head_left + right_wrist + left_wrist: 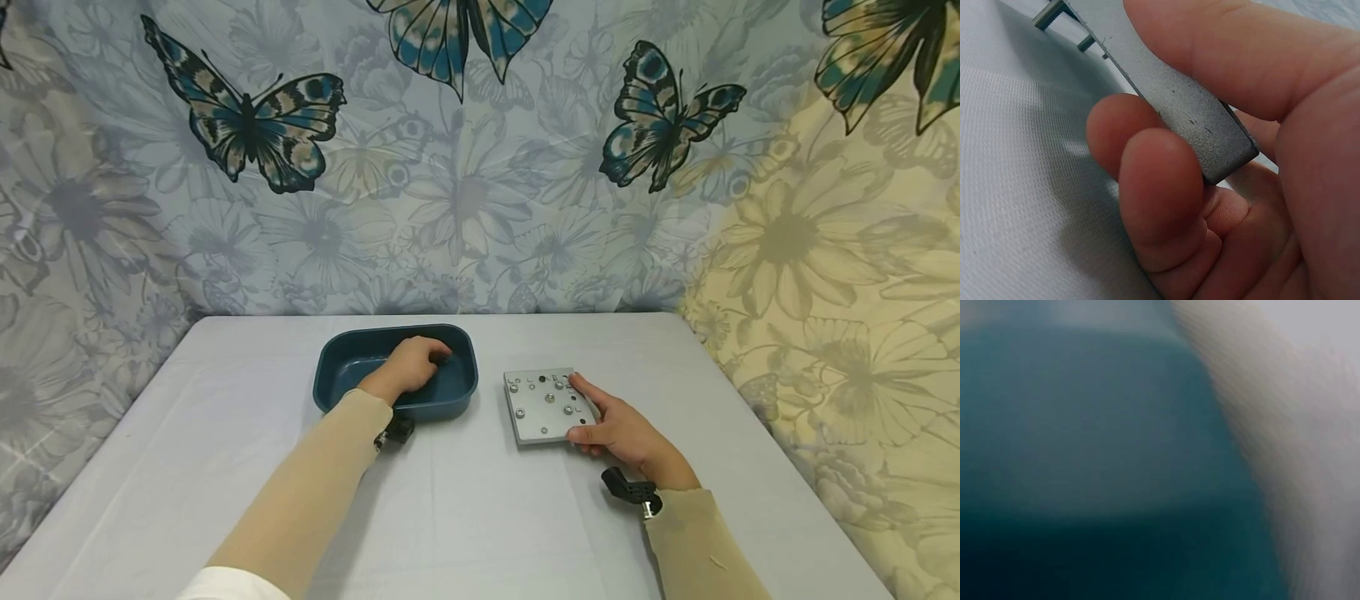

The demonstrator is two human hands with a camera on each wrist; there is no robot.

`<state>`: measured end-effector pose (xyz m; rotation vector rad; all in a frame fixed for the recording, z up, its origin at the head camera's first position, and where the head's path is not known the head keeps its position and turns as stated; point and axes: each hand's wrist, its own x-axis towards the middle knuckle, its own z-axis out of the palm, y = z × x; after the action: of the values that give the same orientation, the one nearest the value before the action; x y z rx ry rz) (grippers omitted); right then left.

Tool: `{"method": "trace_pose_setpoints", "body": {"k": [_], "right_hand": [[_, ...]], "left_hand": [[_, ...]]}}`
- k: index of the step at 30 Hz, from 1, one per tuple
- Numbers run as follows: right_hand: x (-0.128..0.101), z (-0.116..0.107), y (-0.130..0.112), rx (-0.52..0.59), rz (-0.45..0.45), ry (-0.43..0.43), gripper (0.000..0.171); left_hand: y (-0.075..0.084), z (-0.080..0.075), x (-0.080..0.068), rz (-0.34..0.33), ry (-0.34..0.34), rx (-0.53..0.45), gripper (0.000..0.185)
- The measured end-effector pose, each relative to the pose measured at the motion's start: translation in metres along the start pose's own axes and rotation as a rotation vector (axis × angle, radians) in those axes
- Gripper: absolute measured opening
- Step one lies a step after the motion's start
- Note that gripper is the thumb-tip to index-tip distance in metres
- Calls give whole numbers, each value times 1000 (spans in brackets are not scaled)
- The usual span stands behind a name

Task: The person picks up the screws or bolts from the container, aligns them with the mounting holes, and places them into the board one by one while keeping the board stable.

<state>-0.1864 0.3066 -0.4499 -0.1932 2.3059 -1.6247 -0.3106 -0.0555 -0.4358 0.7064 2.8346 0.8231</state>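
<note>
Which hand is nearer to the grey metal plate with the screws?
Right. The right hand grips the grey metal plate at its right edge; the left hand is apart, inside the blue tray.

Your left hand [408, 367] reaches into the dark blue plastic tub [457, 390], and its curled fingertips hide whatever they touch. The left wrist view is only a blur of blue. Your right hand [1229, 187] covers the near corner of the grey metal plate [1197, 119].

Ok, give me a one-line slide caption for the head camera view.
Left hand reaches into a dark teal plastic tray while right hand grips a square grey metal plate.
</note>
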Motion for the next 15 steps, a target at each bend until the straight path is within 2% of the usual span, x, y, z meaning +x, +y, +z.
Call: {"method": "trace_pose_setpoints", "body": {"k": [5,15], "right_hand": [[0,0,0,-10,-7,-1,104],[-2,1,-3,-10,-19,-2,103]], "left_hand": [[-1,2,1,34,21,86,44],[0,2,-3,-4,26,178,31]]}}
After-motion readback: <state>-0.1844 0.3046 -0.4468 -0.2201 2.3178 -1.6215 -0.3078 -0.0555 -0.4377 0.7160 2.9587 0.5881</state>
